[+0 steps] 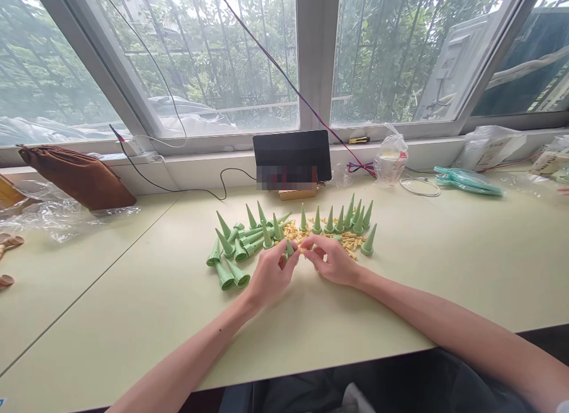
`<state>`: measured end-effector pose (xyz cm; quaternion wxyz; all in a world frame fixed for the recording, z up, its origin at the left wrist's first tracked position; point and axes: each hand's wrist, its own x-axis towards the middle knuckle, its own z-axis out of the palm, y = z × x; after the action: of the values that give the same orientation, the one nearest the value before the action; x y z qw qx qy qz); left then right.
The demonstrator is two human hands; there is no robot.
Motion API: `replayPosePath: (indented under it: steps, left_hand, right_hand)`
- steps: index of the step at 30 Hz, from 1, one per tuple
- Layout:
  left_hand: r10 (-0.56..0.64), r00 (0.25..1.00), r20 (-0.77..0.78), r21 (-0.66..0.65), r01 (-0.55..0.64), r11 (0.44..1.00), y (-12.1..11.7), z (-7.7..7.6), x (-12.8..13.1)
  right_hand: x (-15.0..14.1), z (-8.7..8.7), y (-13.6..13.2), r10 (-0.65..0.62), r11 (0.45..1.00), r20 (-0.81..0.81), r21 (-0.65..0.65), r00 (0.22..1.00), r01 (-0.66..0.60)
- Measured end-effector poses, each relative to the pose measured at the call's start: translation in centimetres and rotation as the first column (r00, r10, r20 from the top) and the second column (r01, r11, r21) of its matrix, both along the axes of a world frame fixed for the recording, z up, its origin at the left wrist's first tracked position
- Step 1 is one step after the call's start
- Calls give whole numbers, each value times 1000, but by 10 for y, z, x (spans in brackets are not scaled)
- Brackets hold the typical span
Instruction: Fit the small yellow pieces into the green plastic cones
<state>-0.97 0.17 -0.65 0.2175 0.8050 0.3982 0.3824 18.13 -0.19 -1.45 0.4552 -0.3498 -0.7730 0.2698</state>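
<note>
My left hand (270, 272) is closed around a small green plastic cone (290, 249), whose pointed tip sticks up between thumb and fingers. Close beside it, my right hand (332, 260) has its thumb and fingertips pinched together near the cone; whatever they grip is too small to make out. Behind my hands lie many small yellow pegs (353, 242) in a loose heap. Several green cones (329, 221) stand upright at the back and right of the heap. To the left, more hollow green cones (225, 278) lie on their sides, some with open ends facing me.
A dark-screened tablet (291, 152) leans at the sill on a cardboard piece (297, 194), with cables nearby. On the left are a brown bag (84, 176) and clear plastic wrap (62, 220). A bagged cup (392, 158), a coiled white cable (420, 188) and a teal item (469, 181) sit at right.
</note>
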Motion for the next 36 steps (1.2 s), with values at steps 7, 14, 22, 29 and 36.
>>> replayPosePath:
  steps: [7, 14, 22, 29, 36]
  left_hand:
    - [-33, 999, 4, 25, 33, 999, 0, 2, 1]
    - [-39, 999, -10, 28, 40, 999, -1, 2, 1]
    - [7, 1000, 4, 16, -7, 1000, -1, 2, 1]
    - [11, 1000, 1, 8, -11, 1000, -2, 4, 1]
    - [6, 1000, 4, 5, -7, 1000, -2, 2, 1]
  right_hand:
    - [0, -4, 0, 12, 1000, -59, 4, 998, -12]
    - [-1, -4, 0, -18, 1000, -54, 5, 998, 19]
    - [0, -2, 0, -4, 999, -21, -47, 1000, 3]
    - [0, 1, 0, 10, 998, -34, -65, 999, -13]
    - [0, 0, 1, 19, 996, -17, -85, 1000, -20]
